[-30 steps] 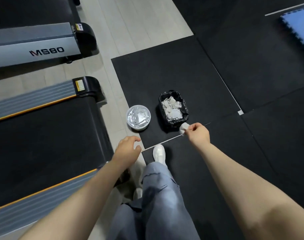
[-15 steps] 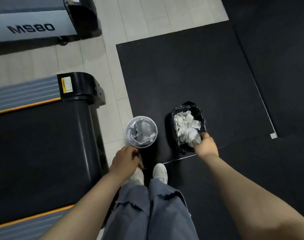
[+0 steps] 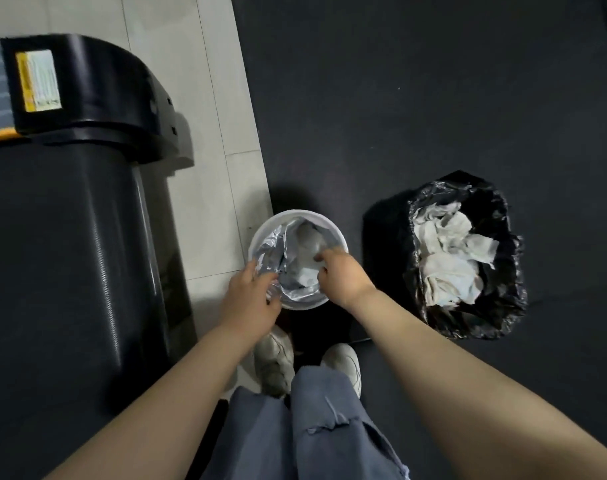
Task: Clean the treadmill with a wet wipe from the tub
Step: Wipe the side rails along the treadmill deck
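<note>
The white round wipe tub (image 3: 333, 233) stands on the floor just ahead of my shoes, its silver foil liner open and white wet wipes (image 3: 303, 266) showing inside. My left hand (image 3: 251, 299) grips the tub's near-left rim and foil. Over the tub's right side, my right hand (image 3: 340, 275) reaches in; its thumb and forefinger are spread apart and touch the top wipe. The treadmill (image 3: 63, 254) lies to the left, with its dark belt and black rear end cap.
A small bin with a black bag (image 3: 502, 306), full of used white wipes (image 3: 451, 258), sits on the black rubber mat (image 3: 416, 98) right of the tub. Pale floor tiles (image 3: 191, 81) run between treadmill and mat. My grey trousers and white shoes (image 3: 343, 367) are below.
My right hand dropped the used wipe into the black-bagged bin and came left into the tub. My left hand moved up onto the tub's rim. I have bent much closer to the floor.
</note>
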